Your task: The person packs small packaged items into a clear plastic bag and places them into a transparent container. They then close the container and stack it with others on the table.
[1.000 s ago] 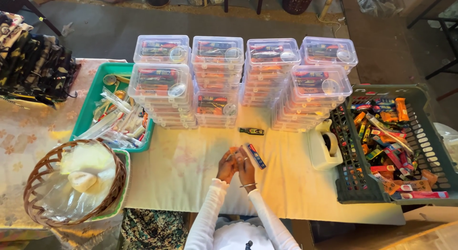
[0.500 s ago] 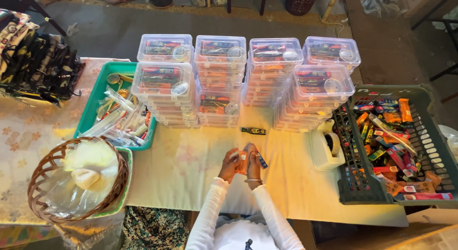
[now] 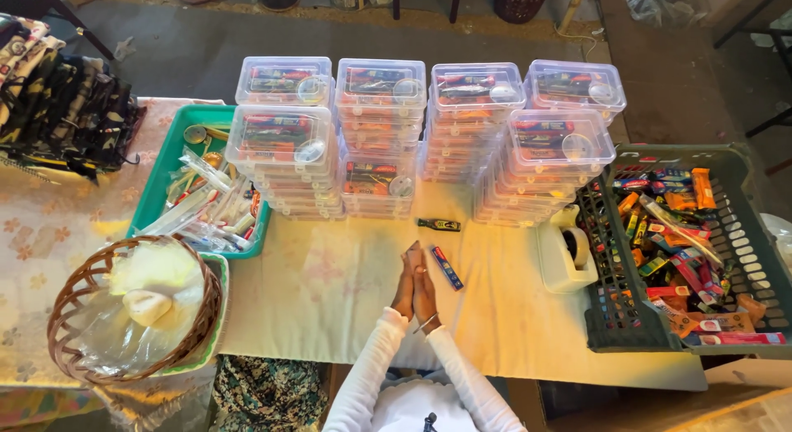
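**Two hands pressed flat by the blue bar**

We sit at the table (image 3: 330, 300) with a pale cloth on it. Our left hand (image 3: 404, 285) and right hand (image 3: 425, 288) are pressed flat, palm to palm, fingers straight and pointing away from us. We see nothing between them, so we think they hold nothing, but a very small thing could hide there.

We use the blue bar (image 3: 446, 267) as our marker. It is a small wrapped stick and it lies flat on the cloth, just right of our hands. It does not touch them. A little past the bar, away from us, lies a dark bar (image 3: 438, 225). Past that stand tall stacks of clear boxes (image 3: 379, 143) with lids.

Right of the blue bar sits a white jug (image 3: 568, 250) with a handle. Further right is a dark crate (image 3: 615, 316) full of bright wrapped snacks. Far left of the bar is a green tray (image 3: 153, 201) with small packets, and nearer us a round basket (image 3: 74, 316) lined with clear plastic.

The blue bar looks light and thin. Its wrapper is likely smooth and a bit slippery, and what is inside may snap if we squeeze hard. We think the best place to hold it is by its long sides, near the middle, with finger and thumb.
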